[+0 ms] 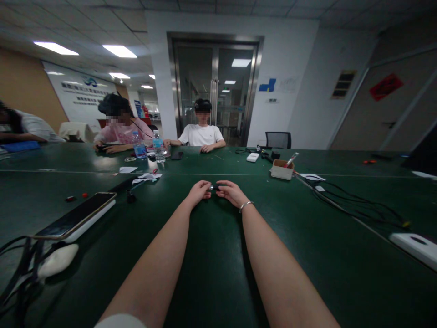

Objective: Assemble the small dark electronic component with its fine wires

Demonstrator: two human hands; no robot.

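A small dark object with a silvery end [214, 187] is held between my two hands, just above the green table [218, 255]. My left hand [200, 192] pinches its silvery left end. On the other side, the fingers of my right hand [232, 193] are closed round its dark part. A silver bracelet [246, 206] circles my right wrist. The object is too small to name exactly.
To the left lie a phone on a white box [80, 214], cables and papers [146, 177]. Bottles [159, 148] stand farther back. At right are a small box [282, 170], black cables [355, 200] and a white device [414, 246]. Several people sit across the table.
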